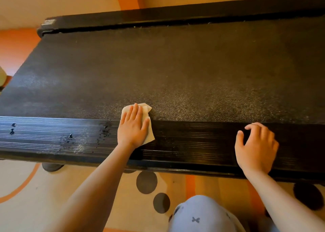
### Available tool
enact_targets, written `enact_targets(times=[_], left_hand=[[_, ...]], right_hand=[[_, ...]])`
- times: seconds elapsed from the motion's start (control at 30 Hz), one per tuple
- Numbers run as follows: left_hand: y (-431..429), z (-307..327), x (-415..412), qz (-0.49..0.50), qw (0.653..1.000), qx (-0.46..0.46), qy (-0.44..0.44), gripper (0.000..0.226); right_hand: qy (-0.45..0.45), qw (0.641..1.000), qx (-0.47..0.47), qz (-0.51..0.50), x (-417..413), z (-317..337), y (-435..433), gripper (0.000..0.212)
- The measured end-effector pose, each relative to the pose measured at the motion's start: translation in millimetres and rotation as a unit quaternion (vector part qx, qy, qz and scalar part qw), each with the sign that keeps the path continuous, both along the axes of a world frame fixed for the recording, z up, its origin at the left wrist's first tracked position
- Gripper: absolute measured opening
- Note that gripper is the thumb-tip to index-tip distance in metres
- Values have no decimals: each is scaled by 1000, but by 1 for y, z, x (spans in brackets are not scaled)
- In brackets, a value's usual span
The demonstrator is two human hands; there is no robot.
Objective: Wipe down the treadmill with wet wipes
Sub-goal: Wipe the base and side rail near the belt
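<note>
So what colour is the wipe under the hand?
Cream-white. The thin folded wet wipe lies under the left hand, seen in the head view.

The treadmill belt (pixel 175 70) is matt black with a rough, grainy weave, speckled pale towards its near edge. The near side rail (pixel 202 144) looks like ribbed black plastic, glossy on the right and dull, dusty and spotted with dark drops on the left. The wipe (pixel 146 110) is a soft, creased, off-white sheet, and the patterned floor (pixel 26 205) is matt.
</note>
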State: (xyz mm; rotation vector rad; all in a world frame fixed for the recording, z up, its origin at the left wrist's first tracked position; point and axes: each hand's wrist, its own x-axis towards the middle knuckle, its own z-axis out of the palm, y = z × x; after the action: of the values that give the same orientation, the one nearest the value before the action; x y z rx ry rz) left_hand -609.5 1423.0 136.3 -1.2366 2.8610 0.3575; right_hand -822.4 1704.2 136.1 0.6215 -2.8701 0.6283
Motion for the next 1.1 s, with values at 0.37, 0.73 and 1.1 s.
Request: enact_targets(times=[0.37, 0.73, 1.1], left_hand=[[91, 6, -28, -101, 995, -4, 4, 72], [152, 2, -68, -237, 971, -11, 10, 62], [35, 7, 56, -39, 999, 23, -17, 67]], right_hand=[[4, 1000, 20, -4, -1, -1, -3, 26], [0, 1000, 15, -5, 0, 0, -3, 24], [5, 1000, 12, -4, -1, -1, -3, 24]])
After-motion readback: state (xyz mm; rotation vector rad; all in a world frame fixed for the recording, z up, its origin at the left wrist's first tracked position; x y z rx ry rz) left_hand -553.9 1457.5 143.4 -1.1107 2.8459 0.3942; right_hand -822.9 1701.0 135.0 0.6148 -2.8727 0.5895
